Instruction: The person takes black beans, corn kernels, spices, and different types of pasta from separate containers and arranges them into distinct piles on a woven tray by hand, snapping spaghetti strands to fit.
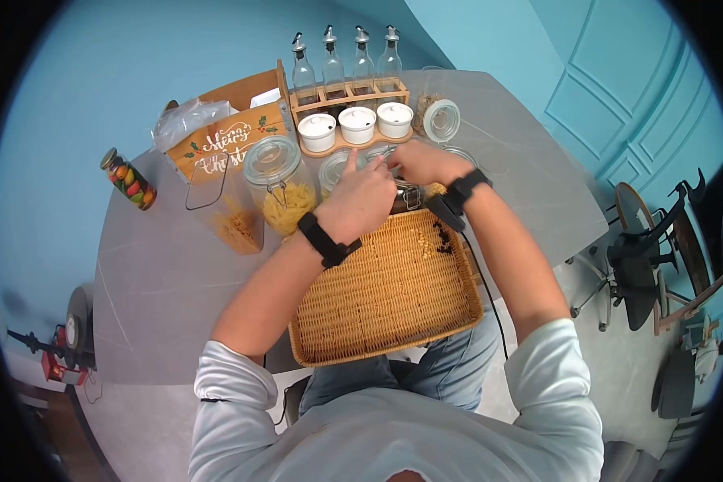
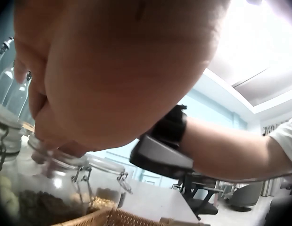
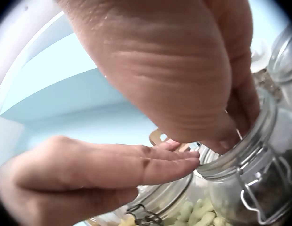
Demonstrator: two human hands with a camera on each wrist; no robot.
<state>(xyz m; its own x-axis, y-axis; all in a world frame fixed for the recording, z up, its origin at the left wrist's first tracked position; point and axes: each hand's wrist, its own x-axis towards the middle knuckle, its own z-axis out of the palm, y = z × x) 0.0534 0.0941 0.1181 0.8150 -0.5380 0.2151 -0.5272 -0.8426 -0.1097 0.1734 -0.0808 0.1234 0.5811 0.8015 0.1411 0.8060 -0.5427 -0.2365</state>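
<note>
Fingers of right hand dip into jar; grip seemingly loose

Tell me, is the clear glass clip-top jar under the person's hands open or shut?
Open. In the right wrist view, the right hand's fingers reach down inside the rim of the clear glass clip-top jar, with no lid over its mouth.

A clear glass clip-top jar stands upright and open at the far edge of a wicker tray, dark contents inside, wire clasp hanging loose.
</note>
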